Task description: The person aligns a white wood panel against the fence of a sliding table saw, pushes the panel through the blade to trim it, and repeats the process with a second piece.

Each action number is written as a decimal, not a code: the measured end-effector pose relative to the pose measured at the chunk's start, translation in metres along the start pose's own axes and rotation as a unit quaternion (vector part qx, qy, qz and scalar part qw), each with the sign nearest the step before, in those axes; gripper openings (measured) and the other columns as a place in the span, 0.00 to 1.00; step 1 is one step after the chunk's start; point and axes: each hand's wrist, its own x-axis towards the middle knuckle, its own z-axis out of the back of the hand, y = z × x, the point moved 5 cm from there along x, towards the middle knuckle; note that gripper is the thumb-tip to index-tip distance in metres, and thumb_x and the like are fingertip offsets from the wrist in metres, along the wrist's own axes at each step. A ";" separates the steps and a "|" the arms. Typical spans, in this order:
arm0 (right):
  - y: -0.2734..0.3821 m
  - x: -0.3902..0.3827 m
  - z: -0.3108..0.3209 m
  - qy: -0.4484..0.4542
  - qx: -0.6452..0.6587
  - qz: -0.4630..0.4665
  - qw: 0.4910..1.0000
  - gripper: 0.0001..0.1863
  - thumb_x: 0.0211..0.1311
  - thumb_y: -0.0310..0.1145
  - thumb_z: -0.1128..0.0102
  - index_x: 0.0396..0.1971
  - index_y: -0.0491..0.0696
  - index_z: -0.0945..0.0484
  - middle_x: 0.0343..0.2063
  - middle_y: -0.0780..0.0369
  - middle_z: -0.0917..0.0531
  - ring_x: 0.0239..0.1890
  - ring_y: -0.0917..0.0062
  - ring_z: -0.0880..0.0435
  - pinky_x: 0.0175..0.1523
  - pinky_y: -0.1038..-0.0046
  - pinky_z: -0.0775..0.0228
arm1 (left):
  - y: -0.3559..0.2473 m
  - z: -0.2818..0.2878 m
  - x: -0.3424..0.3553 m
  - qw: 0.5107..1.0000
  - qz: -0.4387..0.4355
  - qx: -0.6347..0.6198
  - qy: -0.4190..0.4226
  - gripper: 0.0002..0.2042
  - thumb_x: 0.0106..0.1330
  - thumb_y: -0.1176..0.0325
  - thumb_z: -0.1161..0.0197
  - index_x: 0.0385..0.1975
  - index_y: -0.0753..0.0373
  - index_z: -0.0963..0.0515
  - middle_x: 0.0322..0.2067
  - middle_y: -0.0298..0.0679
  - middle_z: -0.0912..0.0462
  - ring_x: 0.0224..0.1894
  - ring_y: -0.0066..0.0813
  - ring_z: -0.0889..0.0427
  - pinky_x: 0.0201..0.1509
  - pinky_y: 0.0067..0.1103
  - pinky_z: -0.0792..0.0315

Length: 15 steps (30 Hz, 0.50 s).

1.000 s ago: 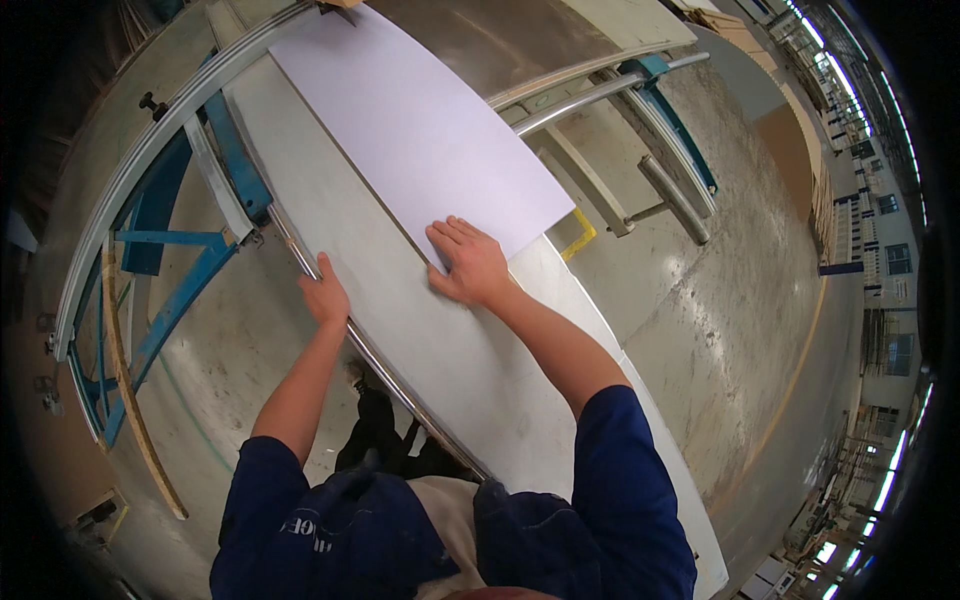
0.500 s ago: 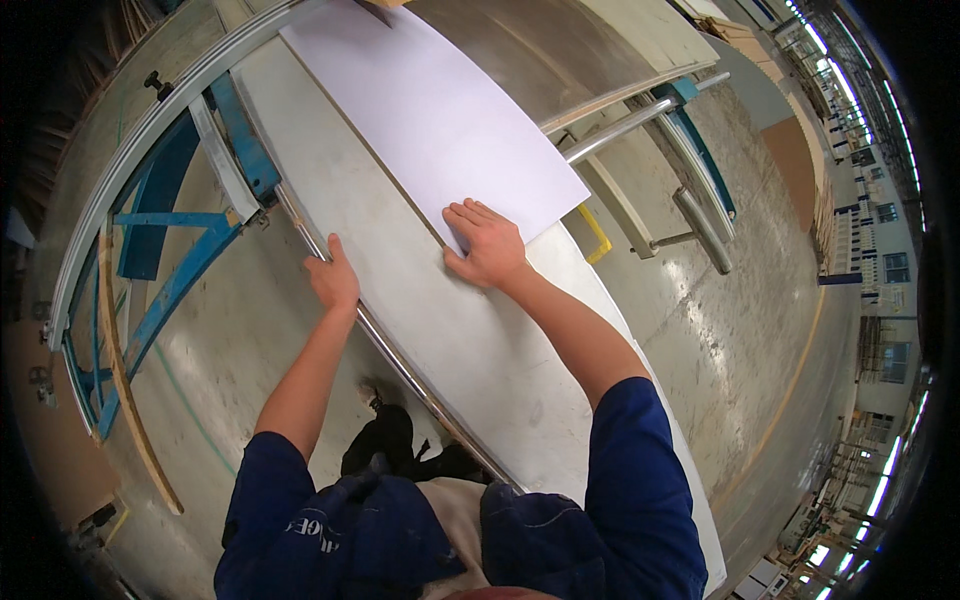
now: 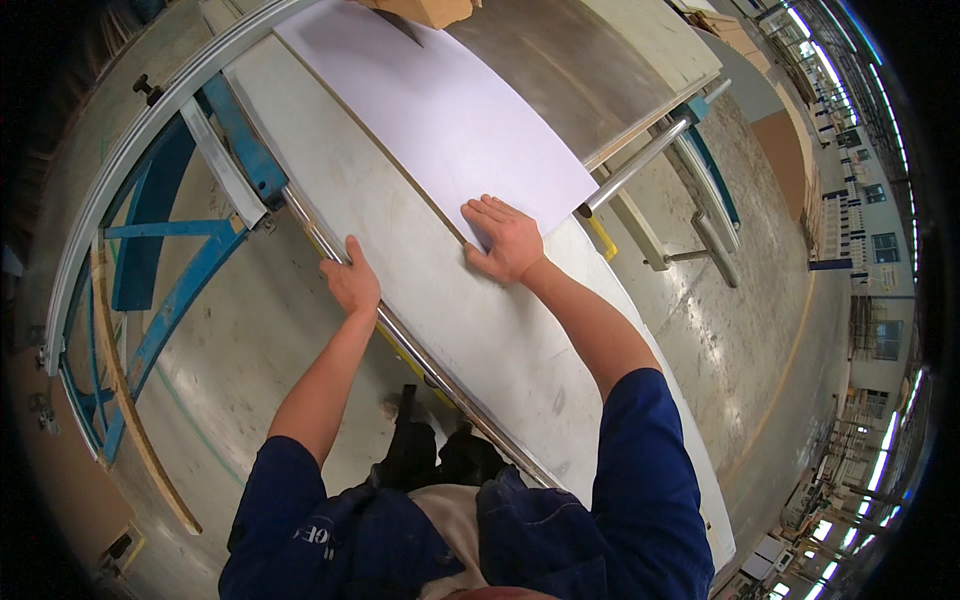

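A white flat panel (image 3: 450, 120) lies lengthwise on the pale metal sliding table (image 3: 560, 360) of a machine. My right hand (image 3: 508, 240) rests on the panel's near end, fingers laid out over its surface and thumb at its left corner. On the table's left edge runs a chrome rail (image 3: 420, 362). My left hand (image 3: 352, 280) is closed around this rail, its thumb up by the table edge; some of its fingers are hidden. A dark pointed piece (image 3: 402, 28) stands at the panel's far part, below a wooden block (image 3: 430, 10).
A blue frame (image 3: 170, 300) with a curved-looking silver rail spreads out to the left. To the right are a brown-grey machine top (image 3: 560, 70), a metal tube (image 3: 640, 160) and a yellow bar (image 3: 603, 240). A wooden strip (image 3: 130, 400) leans by the frame.
The panel has slid forward past the fixed machine top, together with the table and both my hands. More of the wooden block shows at the top. My hands keep their hold.
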 end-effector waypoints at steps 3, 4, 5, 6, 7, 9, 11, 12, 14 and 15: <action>-0.001 0.020 -0.006 -0.004 0.003 0.010 1.000 0.30 0.54 0.41 0.33 0.59 0.47 0.17 0.60 0.56 0.15 0.64 0.58 0.17 0.72 0.61 0.26 | -0.007 -0.001 0.017 1.000 -0.002 0.000 -0.014 0.39 0.75 0.35 0.44 0.50 0.78 0.31 0.48 0.72 0.19 0.53 0.69 0.19 0.61 0.47 0.28; -0.002 0.027 -0.008 -0.002 0.005 0.010 1.000 0.30 0.54 0.41 0.33 0.59 0.47 0.17 0.60 0.56 0.15 0.65 0.58 0.17 0.72 0.61 0.26 | -0.009 -0.002 0.025 1.000 -0.004 -0.001 -0.023 0.40 0.74 0.34 0.45 0.50 0.78 0.30 0.49 0.71 0.19 0.54 0.68 0.19 0.61 0.47 0.28; -0.003 0.034 -0.011 0.000 0.007 0.011 1.000 0.30 0.55 0.41 0.33 0.59 0.47 0.17 0.60 0.56 0.15 0.65 0.58 0.17 0.73 0.60 0.26 | -0.011 -0.003 0.032 1.000 -0.003 0.001 -0.019 0.40 0.74 0.33 0.45 0.50 0.79 0.30 0.49 0.71 0.19 0.54 0.68 0.19 0.61 0.47 0.28; -0.004 0.041 -0.013 0.003 0.009 0.011 1.000 0.30 0.55 0.41 0.33 0.59 0.47 0.17 0.60 0.56 0.15 0.65 0.58 0.18 0.73 0.60 0.26 | -0.014 -0.004 0.040 1.000 -0.002 0.003 -0.015 0.41 0.74 0.33 0.45 0.50 0.79 0.30 0.49 0.71 0.20 0.54 0.68 0.19 0.61 0.47 0.28; -0.005 0.048 -0.016 0.004 0.008 0.011 1.000 0.30 0.55 0.41 0.33 0.59 0.47 0.18 0.60 0.56 0.15 0.65 0.58 0.18 0.73 0.60 0.27 | -0.015 -0.004 0.047 1.000 -0.001 0.005 -0.010 0.41 0.74 0.33 0.44 0.50 0.79 0.30 0.49 0.71 0.20 0.54 0.68 0.19 0.61 0.47 0.28; -0.007 0.062 -0.022 0.005 0.007 0.011 1.000 0.30 0.55 0.41 0.33 0.59 0.47 0.18 0.60 0.56 0.15 0.65 0.58 0.18 0.73 0.60 0.27 | -0.021 -0.006 0.061 1.000 -0.007 0.014 -0.005 0.39 0.75 0.35 0.44 0.50 0.79 0.32 0.47 0.72 0.20 0.52 0.68 0.19 0.58 0.48 0.27; -0.012 0.072 -0.030 0.005 0.007 0.011 1.000 0.30 0.55 0.41 0.33 0.59 0.46 0.19 0.60 0.57 0.15 0.65 0.58 0.19 0.74 0.61 0.28 | -0.026 -0.010 0.074 1.000 -0.014 0.015 -0.007 0.39 0.75 0.36 0.44 0.50 0.79 0.33 0.47 0.73 0.20 0.51 0.68 0.18 0.57 0.48 0.26; -0.014 0.077 -0.034 0.004 0.007 0.010 1.000 0.30 0.56 0.41 0.34 0.59 0.46 0.19 0.60 0.57 0.16 0.65 0.58 0.19 0.74 0.61 0.28 | -0.029 -0.011 0.081 1.000 -0.018 0.012 -0.012 0.39 0.76 0.36 0.44 0.50 0.79 0.33 0.47 0.72 0.20 0.51 0.68 0.18 0.57 0.48 0.26; -0.018 0.092 -0.039 0.005 0.012 0.005 1.000 0.30 0.56 0.42 0.33 0.60 0.46 0.18 0.60 0.56 0.15 0.65 0.58 0.19 0.73 0.61 0.27 | -0.034 -0.015 0.098 1.000 -0.020 0.012 -0.016 0.39 0.76 0.37 0.44 0.50 0.79 0.33 0.47 0.72 0.20 0.51 0.68 0.18 0.57 0.47 0.25; -0.020 0.100 -0.042 0.005 0.014 0.003 1.000 0.30 0.56 0.42 0.32 0.60 0.46 0.18 0.61 0.56 0.15 0.65 0.58 0.18 0.73 0.60 0.27 | -0.036 -0.016 0.108 1.000 -0.017 0.016 -0.017 0.38 0.76 0.37 0.44 0.50 0.79 0.33 0.48 0.72 0.20 0.51 0.68 0.18 0.57 0.47 0.25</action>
